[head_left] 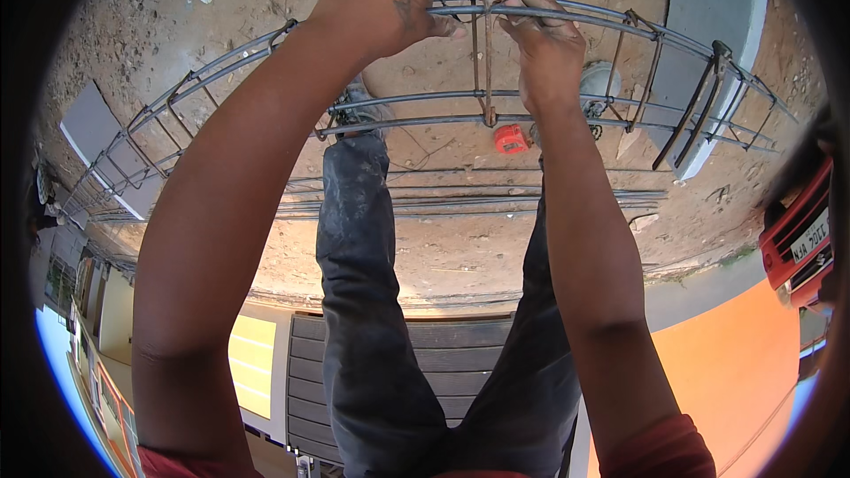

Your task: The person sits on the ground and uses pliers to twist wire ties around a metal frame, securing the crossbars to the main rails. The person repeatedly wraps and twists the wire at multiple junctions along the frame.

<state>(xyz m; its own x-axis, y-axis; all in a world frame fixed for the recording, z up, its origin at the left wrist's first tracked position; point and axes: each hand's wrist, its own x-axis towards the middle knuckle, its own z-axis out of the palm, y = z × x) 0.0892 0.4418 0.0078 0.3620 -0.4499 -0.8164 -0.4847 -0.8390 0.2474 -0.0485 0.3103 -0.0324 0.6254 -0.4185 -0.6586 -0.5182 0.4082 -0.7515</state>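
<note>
A long cage of steel reinforcing bars [443,120] stretches from left to right in front of me, with bent square stirrups [489,57] around its bars. My left hand [381,7] is closed around the far upper bars, its thumb pointing right along them; most of its fingers are hidden behind the hand. Just right of a stirrup, my right hand [547,40] has its fingers curled over the same upper bars. Whether a thin tie wire is also in its fingers, I cannot make out. My legs [359,221] stand on the near side, the left foot partly behind the cage.
A red tape measure [512,139] lies on the dirt below the cage. Near my right forearm is a pale round container [600,80]. Loose bars [443,204] lie across the ground. Grey boards [708,26] sit under the cage's ends. A red vehicle [801,239] stands at the far right.
</note>
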